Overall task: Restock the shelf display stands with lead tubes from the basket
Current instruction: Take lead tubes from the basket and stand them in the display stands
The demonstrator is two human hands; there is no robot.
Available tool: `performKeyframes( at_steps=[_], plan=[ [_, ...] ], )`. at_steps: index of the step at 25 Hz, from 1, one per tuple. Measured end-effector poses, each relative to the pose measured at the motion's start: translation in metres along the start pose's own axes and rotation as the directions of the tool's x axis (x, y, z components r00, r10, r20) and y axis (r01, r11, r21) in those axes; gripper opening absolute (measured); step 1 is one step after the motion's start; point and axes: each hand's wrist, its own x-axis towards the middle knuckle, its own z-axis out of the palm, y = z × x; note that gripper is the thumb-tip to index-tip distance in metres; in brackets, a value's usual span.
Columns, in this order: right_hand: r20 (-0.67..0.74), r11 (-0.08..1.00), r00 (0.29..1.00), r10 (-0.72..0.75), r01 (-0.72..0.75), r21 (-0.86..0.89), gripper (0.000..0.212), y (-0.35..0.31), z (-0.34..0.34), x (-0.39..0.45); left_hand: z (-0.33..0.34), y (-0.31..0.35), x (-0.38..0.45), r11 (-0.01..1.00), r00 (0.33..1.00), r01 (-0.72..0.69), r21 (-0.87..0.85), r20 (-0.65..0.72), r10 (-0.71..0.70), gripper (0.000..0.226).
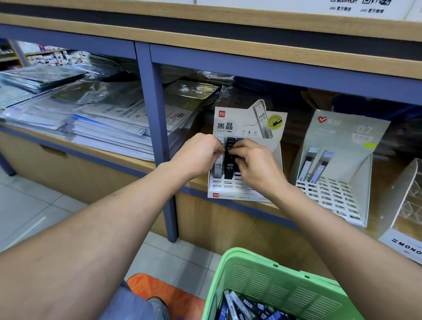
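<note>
A white display stand (242,189) marked HB 0.5 sits at the shelf's front edge. Its back rows hold black lead tubes (229,169) and a clear one (218,169). My left hand (198,155) and my right hand (258,165) meet over the stand, and the fingers of both pinch the tops of the black tubes. A green plastic basket (282,281) at the lower right holds several loose lead tubes (251,314) in black, blue and grey.
A second white stand (334,196), marked 0.7, stands to the right with two tubes in it. A clear MONO box (413,207) is at the far right. Stacks of wrapped paper goods (86,120) fill the left shelf bay behind a blue post (160,133).
</note>
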Motion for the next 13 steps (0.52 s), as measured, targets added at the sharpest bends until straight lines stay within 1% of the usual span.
performKeyframes(
  at_steps=[3,5,8,10,11,12,13],
  plan=[
    [0.043,0.999,0.999,-0.014,0.016,-0.045,0.039,-0.003,-0.005,-0.002,-0.002,0.002,-0.002,1.0,1.0,0.011,0.001,0.022,-0.011,0.028],
    [0.052,0.999,0.998,-0.019,0.021,-0.027,0.047,-0.006,-0.011,-0.007,-0.005,0.006,-0.005,0.999,0.999,0.032,-0.031,0.01,-0.032,0.03],
    [-0.033,0.998,0.999,0.035,-0.033,0.058,0.049,-0.007,-0.023,-0.028,-0.016,0.023,-0.013,0.997,0.995,0.051,-0.063,-0.08,-0.056,0.03],
    [-0.106,0.991,0.991,0.076,-0.063,0.12,0.043,-0.005,-0.029,-0.052,-0.02,0.046,-0.02,0.998,0.985,0.02,-0.055,-0.169,-0.029,0.025],
    [-0.131,0.983,0.986,0.104,-0.082,0.164,0.04,-0.002,-0.031,-0.067,-0.017,0.062,-0.025,0.997,0.982,-0.014,-0.075,-0.189,0.0,0.022],
    [-0.131,0.972,0.981,0.142,-0.113,0.208,0.038,0.001,-0.031,-0.082,-0.011,0.078,-0.032,0.993,0.986,-0.049,-0.107,-0.166,0.031,0.02],
    [-0.103,0.956,0.976,0.191,-0.161,0.244,0.037,0.006,-0.032,-0.1,-0.002,0.097,-0.041,0.988,0.993,-0.074,-0.133,-0.096,0.062,0.019]
  ],
)
